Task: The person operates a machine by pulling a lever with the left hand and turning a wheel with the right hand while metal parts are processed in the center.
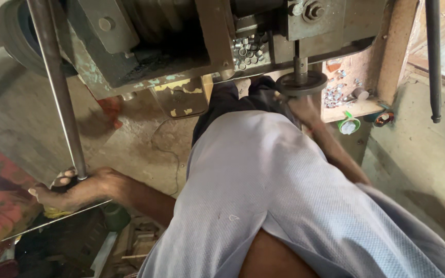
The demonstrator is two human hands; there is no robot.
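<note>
Item: your left hand (73, 190) wrapped round the steel rod (57, 87), steadying it. Your right hand (305, 109) under the machine's round wheel (301, 83); grip unclear.

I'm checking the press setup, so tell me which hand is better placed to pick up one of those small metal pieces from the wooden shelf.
Probably the right hand. It sits under the round wheel, beside the small metal pieces on the wooden shelf. The left hand is far across, wrapped around the long steel lever.
</note>
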